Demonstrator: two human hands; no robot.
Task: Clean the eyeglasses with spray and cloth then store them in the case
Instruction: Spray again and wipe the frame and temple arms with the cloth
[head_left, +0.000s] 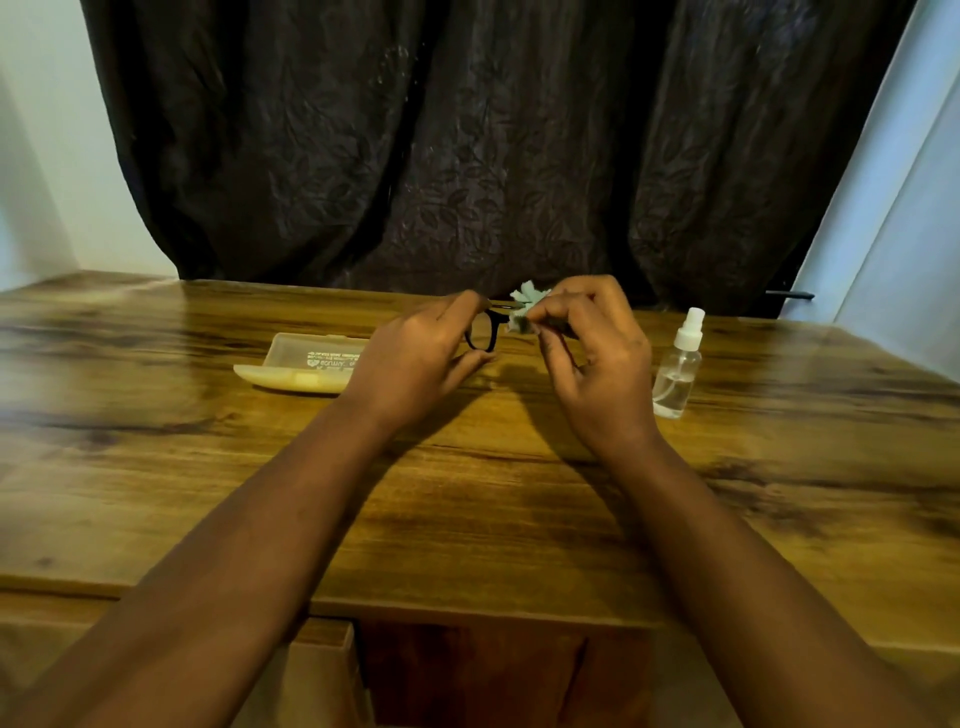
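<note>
Above the table, left hand grips sideways-lying eyeglasses; right hand pinches cloth.

Head-worn view, down over table

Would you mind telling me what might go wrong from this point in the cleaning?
The left hand holds the eyeglasses by one side only, above the table, while the right hand rubs with the cloth; a firm rub might twist the frame or make it slip. The spray bottle stands close beside the right wrist and could be knocked over.
</note>
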